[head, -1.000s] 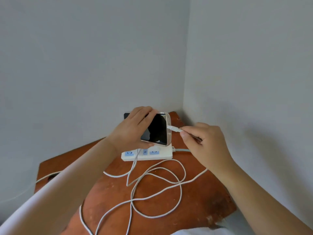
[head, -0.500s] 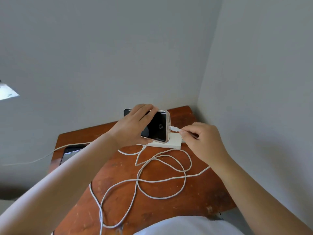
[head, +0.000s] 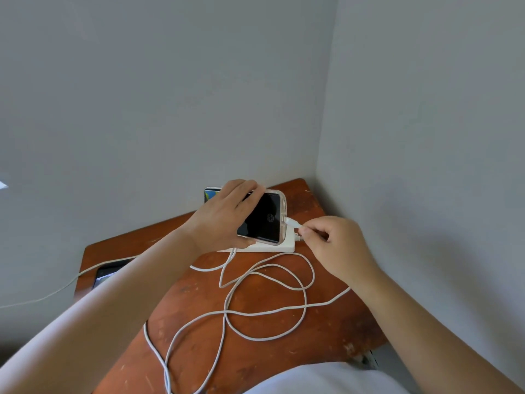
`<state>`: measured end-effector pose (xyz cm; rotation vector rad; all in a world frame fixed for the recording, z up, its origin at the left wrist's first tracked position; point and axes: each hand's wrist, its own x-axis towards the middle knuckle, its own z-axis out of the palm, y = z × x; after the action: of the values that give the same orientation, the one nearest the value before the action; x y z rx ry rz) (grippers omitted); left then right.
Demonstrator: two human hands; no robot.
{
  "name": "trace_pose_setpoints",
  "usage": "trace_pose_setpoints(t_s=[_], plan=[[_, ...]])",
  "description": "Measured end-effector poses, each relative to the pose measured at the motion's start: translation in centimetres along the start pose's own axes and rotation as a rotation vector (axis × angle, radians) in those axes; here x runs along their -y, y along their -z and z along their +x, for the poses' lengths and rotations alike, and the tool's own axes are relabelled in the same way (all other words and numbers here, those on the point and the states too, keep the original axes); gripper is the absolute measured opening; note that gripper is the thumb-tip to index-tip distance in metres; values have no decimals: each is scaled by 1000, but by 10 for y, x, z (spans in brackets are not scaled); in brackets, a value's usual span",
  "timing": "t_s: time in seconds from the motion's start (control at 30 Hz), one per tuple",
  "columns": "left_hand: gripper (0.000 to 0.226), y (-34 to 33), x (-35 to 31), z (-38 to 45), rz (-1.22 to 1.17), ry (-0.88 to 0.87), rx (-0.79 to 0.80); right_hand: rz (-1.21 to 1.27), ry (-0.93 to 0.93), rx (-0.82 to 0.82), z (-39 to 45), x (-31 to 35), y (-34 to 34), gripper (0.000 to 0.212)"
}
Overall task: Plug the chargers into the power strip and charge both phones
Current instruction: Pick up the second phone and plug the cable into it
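Observation:
My left hand [head: 224, 217] holds a phone in a clear case [head: 262, 217] sideways above the white power strip [head: 287, 244]; its dark screen shows a fingerprint symbol. My right hand [head: 338, 248] pinches the white cable plug [head: 292, 223], whose tip sits in the phone's right end. The white cable [head: 270, 311] lies in loops across the table. A second phone [head: 109, 273] lies at the table's left edge, partly hidden by my left forearm, with a white cable running off to the left.
The worn red-brown wooden table [head: 326, 331] stands in a corner between two grey walls. A dark object with a coloured face [head: 211, 194] leans against the back wall behind my left hand. White cloth [head: 321, 379] shows at the bottom.
The plug tip has gone from just outside the phone's end into it, and a fingerprint symbol has come up on the screen. The view has shifted, bringing the second phone into sight.

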<state>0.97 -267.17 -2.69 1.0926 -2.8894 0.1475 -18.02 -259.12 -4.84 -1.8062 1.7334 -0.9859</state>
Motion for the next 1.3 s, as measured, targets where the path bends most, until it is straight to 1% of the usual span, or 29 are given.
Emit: trace_pose_setpoints(t_s=[0.17,0.27,0.43,0.5,0.7,0.8,0.87,0.93,1.07,1.13,1.2,1.27,1.3], plan=[[88,3,-2,1,72,-71,-98,-49,18,107,2,-3,4,21],[90,2,-4,-1,97,-96,-107,-60,18,156,3,-4,8,17],[88,1,-9,-5,95,-135,-96,-83,16,203,-2,-4,11,16],[87,1,-12,-5,100,-152,-87,-91,13,201,-4,-3,11,16],[85,-2,-17,-10,46,-138,-154,-67,72,74,-15,3,6,14],[87,-2,-17,-17,74,-145,-109,-69,111,48,-22,5,-1,15],[86,-2,-15,-23,106,-177,-76,-102,125,92,-26,5,-6,18],[85,-3,-11,-31,116,-205,-55,-150,156,114,-33,6,-13,14],[83,-6,-1,-53,117,-227,6,-336,185,-1,-49,19,-36,11],[85,-5,3,-63,138,-235,40,-391,182,-54,-57,26,-49,9],[86,-3,5,-75,157,-229,87,-400,169,-73,-65,32,-60,4],[85,-5,7,-86,152,-226,116,-415,150,-59,-75,37,-71,9],[83,-8,9,-93,116,-227,161,-423,147,-41,-80,40,-77,10]])
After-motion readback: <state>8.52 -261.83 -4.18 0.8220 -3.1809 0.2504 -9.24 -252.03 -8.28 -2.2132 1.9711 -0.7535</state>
